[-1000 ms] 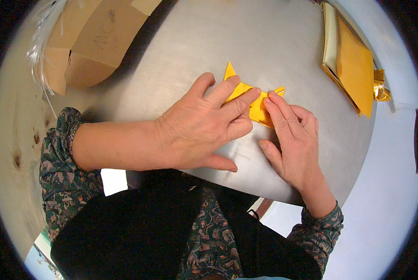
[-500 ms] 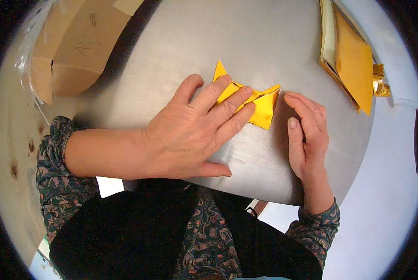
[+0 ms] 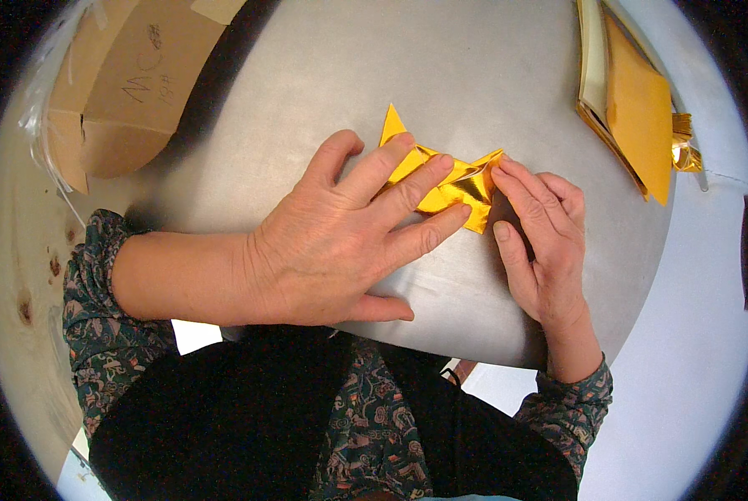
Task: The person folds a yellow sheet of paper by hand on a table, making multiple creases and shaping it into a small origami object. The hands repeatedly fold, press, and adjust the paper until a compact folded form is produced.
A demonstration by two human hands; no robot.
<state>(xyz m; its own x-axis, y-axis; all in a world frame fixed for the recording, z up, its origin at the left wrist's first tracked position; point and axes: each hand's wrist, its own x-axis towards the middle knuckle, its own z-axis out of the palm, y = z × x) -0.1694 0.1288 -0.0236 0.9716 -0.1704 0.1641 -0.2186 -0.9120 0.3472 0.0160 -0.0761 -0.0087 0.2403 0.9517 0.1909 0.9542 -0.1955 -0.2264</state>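
A folded piece of shiny gold paper (image 3: 431, 199) lies on the grey metallic work surface (image 3: 324, 67), with pointed corners sticking up at its far left and right. My left hand (image 3: 332, 230) rests over it with spread fingers, their tips pressing the paper flat. At the paper's right edge, the fingertips of my right hand (image 3: 549, 234) touch the right-hand corner. Its fingers are stretched out, and the thumb stands apart from them. Part of the paper is covered by my left fingers.
A brown cardboard box (image 3: 140, 83) with handwriting stands at the far left, beside clear plastic wrap (image 3: 38, 125). At the far right lies a stack of gold sheets (image 3: 637, 108) in an open folder, with a crumpled gold foil piece (image 3: 685, 154) beside it.
My right hand has moved left to touch the paper's right corner. My left hand's fingers have spread a little, one reaching farther right. The paper's right part has creased differently.
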